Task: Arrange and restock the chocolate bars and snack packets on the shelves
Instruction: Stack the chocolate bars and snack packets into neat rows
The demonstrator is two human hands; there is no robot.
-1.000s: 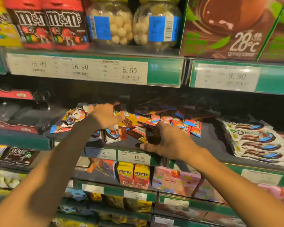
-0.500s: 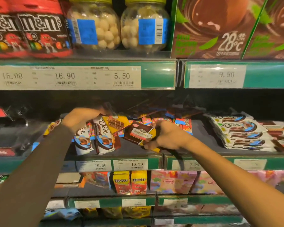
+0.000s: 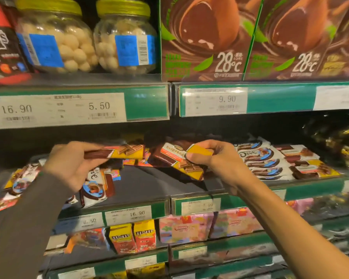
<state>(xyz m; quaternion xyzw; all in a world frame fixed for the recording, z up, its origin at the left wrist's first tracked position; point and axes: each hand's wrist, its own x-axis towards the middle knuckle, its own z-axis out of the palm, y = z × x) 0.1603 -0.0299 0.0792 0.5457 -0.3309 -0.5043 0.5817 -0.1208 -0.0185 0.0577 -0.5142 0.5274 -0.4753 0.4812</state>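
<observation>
Two brown-and-yellow chocolate bars are lifted just above the middle shelf: the left hand pinches the left bar flat by its end, while the right hand curls round the right bar. Held level and apart, they look ready to be laid in the bare gap between the jumbled Dove packets at left and the neat Dove stack at right.

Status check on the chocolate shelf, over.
Left hand grips one yellow-brown bar. Right hand grips more yellow-brown bars. Both lifted above the shelf. Loose Dove packets below; nothing blocking.

Chocolate bars now higher, off shelf.
</observation>
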